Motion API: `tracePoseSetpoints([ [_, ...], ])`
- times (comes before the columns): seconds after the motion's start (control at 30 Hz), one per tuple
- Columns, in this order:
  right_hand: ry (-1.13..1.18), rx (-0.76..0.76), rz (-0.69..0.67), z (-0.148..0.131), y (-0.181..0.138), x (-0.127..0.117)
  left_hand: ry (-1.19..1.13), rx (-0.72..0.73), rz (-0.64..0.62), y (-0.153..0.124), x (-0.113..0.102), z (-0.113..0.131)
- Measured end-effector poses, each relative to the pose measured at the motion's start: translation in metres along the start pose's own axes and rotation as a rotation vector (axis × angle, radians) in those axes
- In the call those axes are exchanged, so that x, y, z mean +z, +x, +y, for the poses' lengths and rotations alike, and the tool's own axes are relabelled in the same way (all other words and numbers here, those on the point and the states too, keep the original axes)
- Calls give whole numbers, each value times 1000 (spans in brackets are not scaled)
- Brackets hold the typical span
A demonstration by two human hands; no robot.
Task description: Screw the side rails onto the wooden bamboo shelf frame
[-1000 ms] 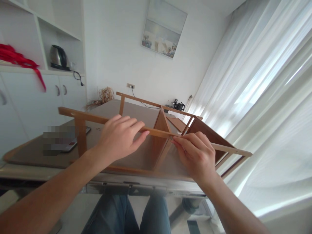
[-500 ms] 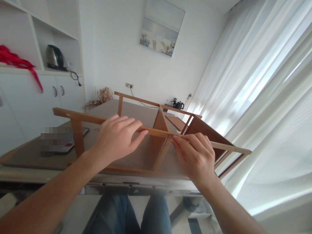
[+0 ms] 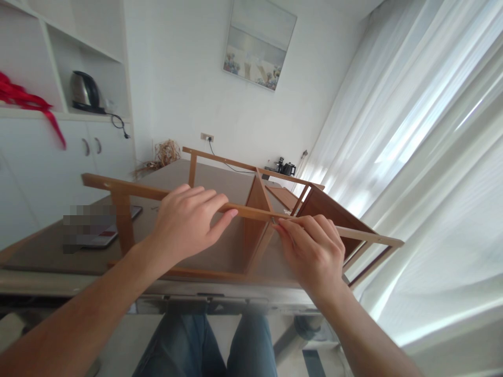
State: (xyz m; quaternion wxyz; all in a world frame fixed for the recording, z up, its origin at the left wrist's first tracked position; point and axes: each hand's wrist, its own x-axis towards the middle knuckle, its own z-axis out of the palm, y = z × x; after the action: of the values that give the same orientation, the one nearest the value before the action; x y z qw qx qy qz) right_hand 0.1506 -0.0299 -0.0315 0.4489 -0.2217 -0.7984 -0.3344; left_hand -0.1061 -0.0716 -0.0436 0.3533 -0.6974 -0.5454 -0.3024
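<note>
A wooden shelf frame (image 3: 253, 212) lies on its side on the table, its near rail running left to right in front of me. My left hand (image 3: 192, 217) is wrapped over this rail, left of the middle shelf panel (image 3: 256, 207). Just right of that panel, my right hand (image 3: 314, 248) pinches a thin metal hex key (image 3: 274, 221), whose tip meets the rail where the panel joins it. Most of the key is hidden by the fingers. A darker end panel (image 3: 334, 212) stands beyond my right hand.
A tablet-like device (image 3: 104, 236) lies on the grey table (image 3: 47, 256) at left, partly blurred out. A loose wooden panel (image 3: 283, 197) rests behind the frame. Dried stalks (image 3: 167, 153) and a black pot (image 3: 289, 169) sit farther back. White curtains (image 3: 432, 209) hang close on the right.
The view has shifted very slightly. Both hands keep their places on the frame, and the right fingers still pinch the hex key with hardly any visible movement.
</note>
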Motion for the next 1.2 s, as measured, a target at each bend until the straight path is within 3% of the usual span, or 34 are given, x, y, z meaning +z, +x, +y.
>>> tracePoseSetpoints([
  [1.2, 5, 43, 1, -3, -5, 3, -8, 3, 2, 1, 0, 0],
])
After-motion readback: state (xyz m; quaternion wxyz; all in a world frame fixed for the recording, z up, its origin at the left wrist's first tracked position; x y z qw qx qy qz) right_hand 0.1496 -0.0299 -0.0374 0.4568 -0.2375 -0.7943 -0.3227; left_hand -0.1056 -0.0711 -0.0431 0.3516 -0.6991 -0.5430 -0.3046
